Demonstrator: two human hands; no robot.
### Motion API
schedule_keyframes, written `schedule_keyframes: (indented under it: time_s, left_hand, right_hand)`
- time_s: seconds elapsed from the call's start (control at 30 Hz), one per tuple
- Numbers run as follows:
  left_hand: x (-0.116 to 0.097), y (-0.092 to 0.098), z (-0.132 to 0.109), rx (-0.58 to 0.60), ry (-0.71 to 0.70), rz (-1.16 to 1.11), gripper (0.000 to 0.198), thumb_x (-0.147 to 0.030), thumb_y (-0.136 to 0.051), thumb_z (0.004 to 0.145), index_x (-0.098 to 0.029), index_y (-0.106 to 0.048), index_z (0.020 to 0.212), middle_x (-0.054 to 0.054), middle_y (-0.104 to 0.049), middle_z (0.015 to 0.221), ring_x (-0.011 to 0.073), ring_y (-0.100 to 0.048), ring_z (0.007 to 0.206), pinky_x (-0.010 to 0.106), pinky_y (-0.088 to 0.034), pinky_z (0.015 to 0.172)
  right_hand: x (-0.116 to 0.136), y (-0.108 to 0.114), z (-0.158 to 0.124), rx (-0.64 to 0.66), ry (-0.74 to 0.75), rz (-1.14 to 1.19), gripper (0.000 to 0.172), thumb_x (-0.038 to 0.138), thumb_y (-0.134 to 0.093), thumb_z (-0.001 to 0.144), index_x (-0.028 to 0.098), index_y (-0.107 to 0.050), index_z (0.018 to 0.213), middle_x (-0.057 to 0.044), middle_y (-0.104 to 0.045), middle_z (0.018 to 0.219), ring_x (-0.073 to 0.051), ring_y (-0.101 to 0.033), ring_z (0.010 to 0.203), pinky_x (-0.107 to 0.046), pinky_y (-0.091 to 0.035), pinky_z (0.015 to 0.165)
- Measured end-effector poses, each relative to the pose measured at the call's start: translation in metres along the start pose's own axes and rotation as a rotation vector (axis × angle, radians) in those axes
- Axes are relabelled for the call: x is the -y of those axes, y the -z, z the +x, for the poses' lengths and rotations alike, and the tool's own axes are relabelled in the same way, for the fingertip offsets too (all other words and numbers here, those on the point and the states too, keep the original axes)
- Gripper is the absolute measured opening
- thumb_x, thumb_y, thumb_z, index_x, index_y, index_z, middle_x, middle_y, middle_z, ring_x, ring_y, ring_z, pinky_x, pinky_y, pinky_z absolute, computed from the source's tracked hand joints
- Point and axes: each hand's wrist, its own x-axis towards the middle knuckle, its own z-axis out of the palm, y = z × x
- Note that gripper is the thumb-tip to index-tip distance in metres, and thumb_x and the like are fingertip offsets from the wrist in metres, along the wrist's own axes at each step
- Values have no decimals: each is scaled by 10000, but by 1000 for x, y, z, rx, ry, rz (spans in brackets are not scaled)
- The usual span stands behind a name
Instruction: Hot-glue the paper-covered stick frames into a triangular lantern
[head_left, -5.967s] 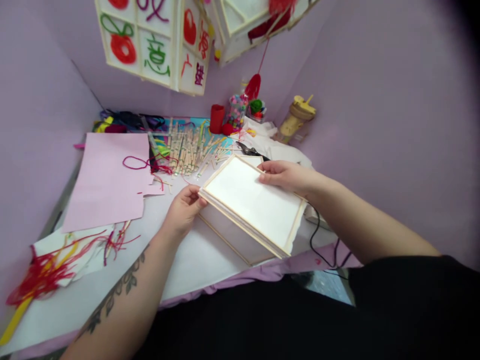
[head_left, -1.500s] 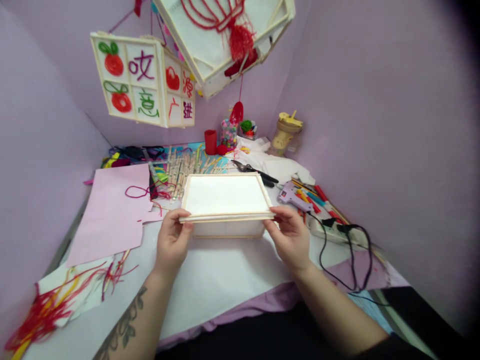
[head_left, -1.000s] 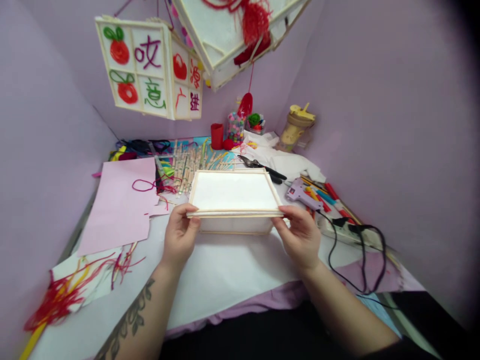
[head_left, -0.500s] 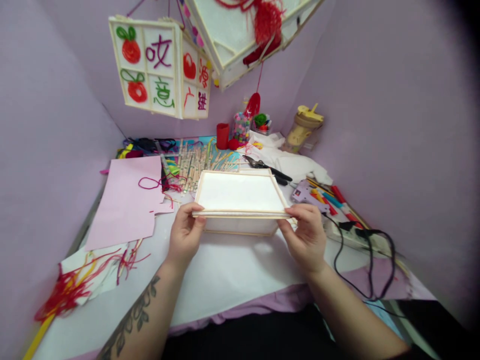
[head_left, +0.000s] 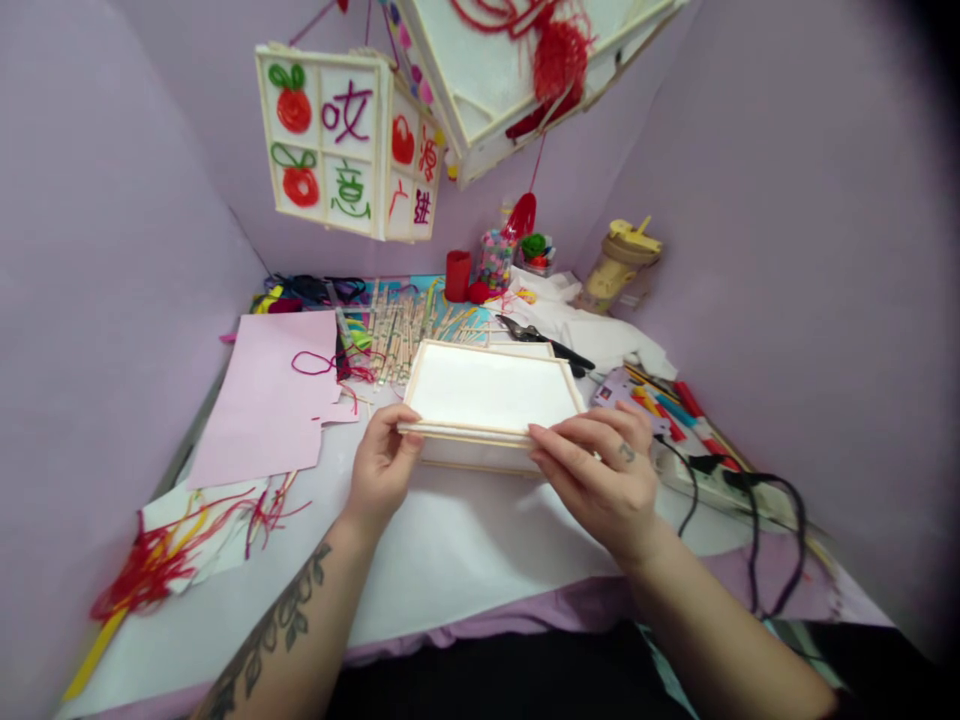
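One flat, stick-edged white panel point(head_left: 491, 390) between both hands' fingers point(head_left: 571, 455)

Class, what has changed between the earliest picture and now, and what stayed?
The bare right hand moved from the far to the near edge of the white rectangular wood-framed panel, which has turned anticlockwise. The bare left hand still grips its left corner; the flat pink paper sheet stayed put.

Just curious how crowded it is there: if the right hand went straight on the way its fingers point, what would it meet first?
Most likely the white framed panel; the right hand seems to be touching its front edge. Exact depth is unclear.
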Motion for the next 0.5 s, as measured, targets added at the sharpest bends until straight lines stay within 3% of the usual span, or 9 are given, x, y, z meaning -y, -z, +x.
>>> schedule_keyframes:
  time_s: [0.27,0.5]
  left_hand:
    - [-3,0,0,5,8,1,187,-372,-592,877,-214,-560,972,12,-536,814,127,-473,649,230,-389,574]
    - [-5,-1,1,10,17,-1,202,-384,-593,875,-211,-565,974,11,-530,798,120,-461,621,226,-381,545]
  right_hand:
    - [-1,-4,-9,16,-64,47,402,167,-712,795,393,-659,1123,-13,-651,843,-220,-544,841,-487,-413,922]
    - [2,-6,-12,0,-76,82,502,129,-707,792,408,-618,1200,-19,-625,844,-224,-542,847,-495,-424,923]
